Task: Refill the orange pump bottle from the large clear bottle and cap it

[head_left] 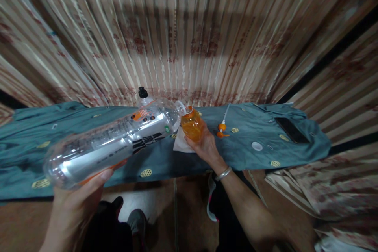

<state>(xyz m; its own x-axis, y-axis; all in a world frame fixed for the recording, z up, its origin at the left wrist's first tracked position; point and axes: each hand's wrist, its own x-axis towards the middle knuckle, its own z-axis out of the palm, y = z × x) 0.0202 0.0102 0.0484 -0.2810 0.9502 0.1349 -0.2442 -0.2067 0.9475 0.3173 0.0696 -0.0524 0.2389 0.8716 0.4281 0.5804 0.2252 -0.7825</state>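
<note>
My left hand (79, 197) is wrapped round the lower part of a large clear plastic bottle (118, 145) with a silver and orange label. The bottle is tilted almost flat, its mouth pointing right. That mouth meets the open neck of a small orange bottle (192, 126), which my right hand (205, 143) grips from below and the right. Orange-looking contents show inside the small bottle; whether liquid is flowing I cannot tell. To the right of it lies an orange pump top (221, 128) with a clear tube.
A teal cloth with yellow patches covers the narrow table (245, 153). On it are a dark phone (291, 130), a white round cap (256, 146) and a whitish sheet (181, 143). A black-capped bottle (143, 96) stands behind the large one. Pleated curtains (189, 39) hang at the back.
</note>
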